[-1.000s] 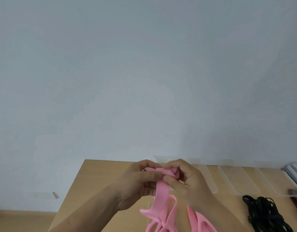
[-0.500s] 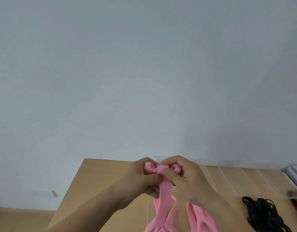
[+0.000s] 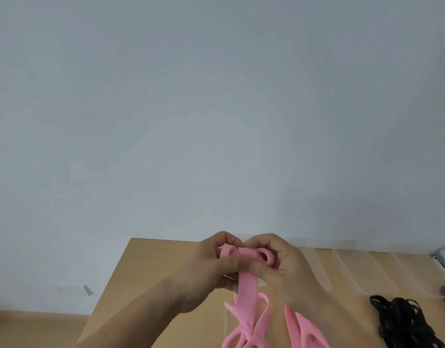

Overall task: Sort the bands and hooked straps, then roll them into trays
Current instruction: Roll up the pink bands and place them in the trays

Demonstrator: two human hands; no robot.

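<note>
Nearest the camera, loose loops of the pink band (image 3: 246, 285) hang down and spread across the wooden desk (image 3: 153, 259) at the bottom edge of the view, with a further pink length (image 3: 304, 330) just to their right; whether it belongs to the same band cannot be told. Off to the right, well apart from the pink, a tangled pile of black straps (image 3: 402, 320) lies on the desk, partly cut off by the frame.

Above the loops, both forearms come in from below and the hands meet over the desk. The left hand (image 3: 206, 270) and the right hand (image 3: 289, 270) are together, thumbs touching, each pinching the upper end of the pink band, which is curled into a small roll between the fingers, its open coil showing on the right-hand side.

Beyond the hands, a row of clear plastic trays (image 3: 367, 270) runs along the back of the desk to the right. A pale wall (image 3: 216, 109) fills everything behind.
</note>
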